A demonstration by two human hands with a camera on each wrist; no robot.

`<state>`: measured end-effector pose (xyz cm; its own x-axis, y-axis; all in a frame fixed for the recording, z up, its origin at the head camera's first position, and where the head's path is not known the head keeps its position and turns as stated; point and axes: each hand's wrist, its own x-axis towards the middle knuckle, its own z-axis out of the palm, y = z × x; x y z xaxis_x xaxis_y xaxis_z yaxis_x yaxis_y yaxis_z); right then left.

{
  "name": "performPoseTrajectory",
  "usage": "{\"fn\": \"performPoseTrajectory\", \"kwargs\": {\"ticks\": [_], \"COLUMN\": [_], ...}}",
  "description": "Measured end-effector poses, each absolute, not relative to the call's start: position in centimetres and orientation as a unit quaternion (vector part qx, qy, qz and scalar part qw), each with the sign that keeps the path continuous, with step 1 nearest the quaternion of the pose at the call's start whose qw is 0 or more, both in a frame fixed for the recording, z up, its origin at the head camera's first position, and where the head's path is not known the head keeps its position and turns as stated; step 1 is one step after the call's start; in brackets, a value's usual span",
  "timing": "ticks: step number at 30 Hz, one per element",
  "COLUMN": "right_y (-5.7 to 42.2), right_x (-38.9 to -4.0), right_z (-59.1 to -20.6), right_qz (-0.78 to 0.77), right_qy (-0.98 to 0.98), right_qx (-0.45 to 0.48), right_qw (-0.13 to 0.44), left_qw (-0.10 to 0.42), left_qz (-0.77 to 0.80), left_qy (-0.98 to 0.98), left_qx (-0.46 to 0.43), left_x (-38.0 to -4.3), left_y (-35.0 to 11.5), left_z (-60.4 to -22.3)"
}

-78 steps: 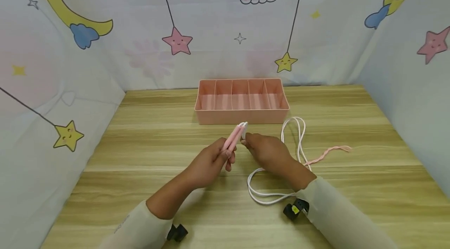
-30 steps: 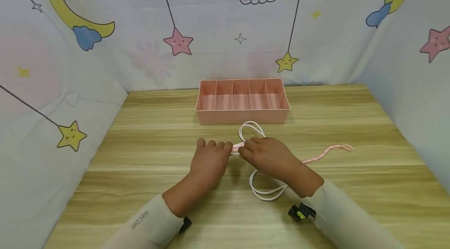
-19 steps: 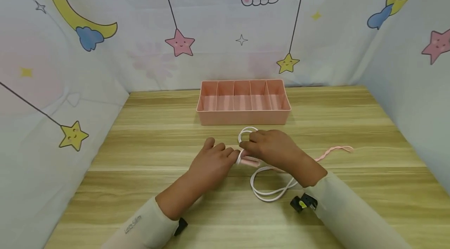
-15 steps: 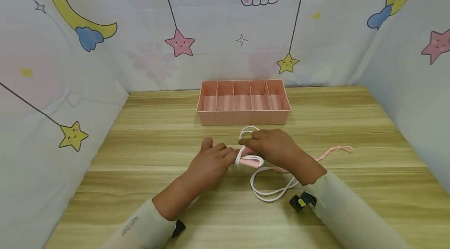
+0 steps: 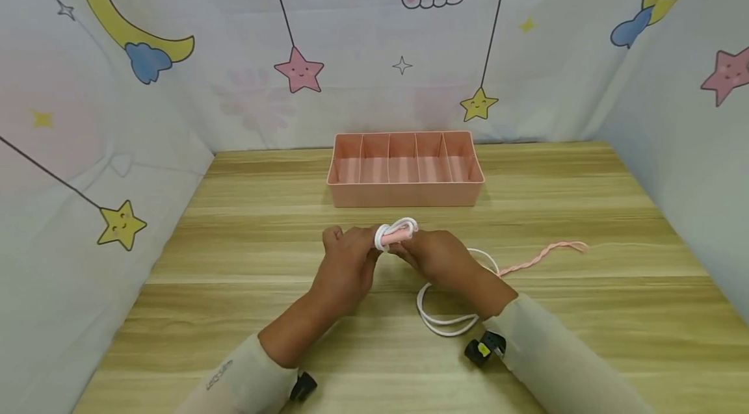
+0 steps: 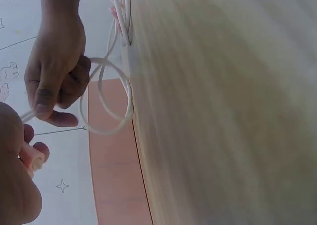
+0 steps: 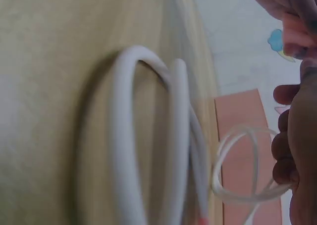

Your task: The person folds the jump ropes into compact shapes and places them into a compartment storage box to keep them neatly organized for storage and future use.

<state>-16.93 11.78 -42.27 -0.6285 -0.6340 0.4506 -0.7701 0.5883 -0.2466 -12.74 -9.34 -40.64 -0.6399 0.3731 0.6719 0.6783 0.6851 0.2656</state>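
Observation:
In the head view a jump rope has pink handles (image 5: 395, 236) with white cord wrapped round them, raised above the table. My left hand (image 5: 345, 264) grips the handles; in the left wrist view a hollow handle end (image 6: 32, 158) pokes out between its fingers. Close on its right, my right hand (image 5: 441, 258) pinches the white cord with thumb and finger, and its other fingers curl over a hanging loop (image 6: 106, 128). More white cord (image 5: 447, 331) lies looped on the table under the right wrist. The handles' far ends are hidden by the left hand.
A pink divided box (image 5: 404, 194) stands at the back of the wood-grain table (image 5: 246, 206). A twisted pink cord (image 5: 541, 257) lies to the right, touching the white loops. A printed cloth (image 5: 351, 24) encloses the back and sides.
Both hands have lifted slightly and tilted, turning the handles' cord-wrapped end upward. Over the earlier frames, white cord has come round the handles, and the far loop has left the table.

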Motion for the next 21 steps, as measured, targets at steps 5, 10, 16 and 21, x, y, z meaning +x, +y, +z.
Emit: {"fn": "performPoseTrajectory", "kwargs": {"ticks": [5, 10, 16, 21], "right_y": [11.0, 10.5, 11.2, 11.7], "right_x": [-15.8, -15.1, -15.6, -16.2], "right_z": [-43.4, -43.7, -43.5, -43.3], "right_qz": [0.133, 0.072, 0.017, 0.009], "right_qy": [-0.886, -0.88, -0.864, -0.834], "right_qx": [0.407, 0.43, 0.462, 0.511], "right_qw": [0.178, 0.186, 0.2, 0.206], "left_qw": [0.304, 0.261, 0.222, 0.201], "left_qz": [-0.224, -0.214, -0.102, 0.004], "left_qy": [-0.901, -0.927, -0.958, -0.964], "left_qx": [-0.215, -0.16, -0.147, -0.172], "left_x": [-13.2, -14.1, -14.6, -14.4], "left_y": [-8.9, -8.6, -8.4, -8.0], "left_z": [-40.0, -40.3, -40.6, -40.9]}}
